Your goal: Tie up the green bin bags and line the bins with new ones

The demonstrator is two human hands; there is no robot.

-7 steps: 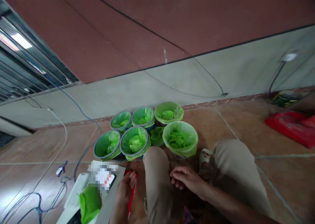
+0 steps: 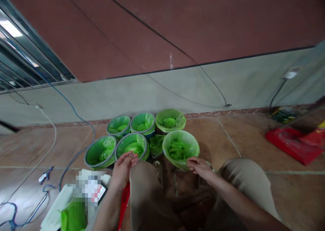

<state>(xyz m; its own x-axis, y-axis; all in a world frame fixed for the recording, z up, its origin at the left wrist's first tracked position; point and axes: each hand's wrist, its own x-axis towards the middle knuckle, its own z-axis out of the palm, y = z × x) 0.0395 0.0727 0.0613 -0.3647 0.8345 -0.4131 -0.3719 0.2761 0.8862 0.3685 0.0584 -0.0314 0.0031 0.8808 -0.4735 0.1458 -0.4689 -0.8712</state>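
Note:
My left hand (image 2: pixel 125 165) is beside my knee, over the near edge of a grey-rimmed bin (image 2: pixel 117 147). Its fingers are loosely bent and a little apart, with nothing visible in them. My right hand (image 2: pixel 199 167) reaches to the front right rim of a bin lined with a pale green bag (image 2: pixel 194 143). The fingers there are half curled, and I cannot make out whether they touch the bag. Crumpled green plastic (image 2: pixel 177 150) lies inside this bin. Another green-lined bin (image 2: pixel 183 121) stands behind it.
More lined bins (image 2: pixel 87 158) stand in two rows by the wall. A green bag bundle (image 2: pixel 73 215) and a phone (image 2: pixel 102 192), partly blurred, lie at lower left. Blue cable (image 2: pixel 93 136) crosses the floor. A red dustpan (image 2: pixel 286 141) is at right.
Both hands have moved forward toward the bins, the left to the middle bin's near edge and the right to the right-hand bin's rim. The camera view has shifted slightly.

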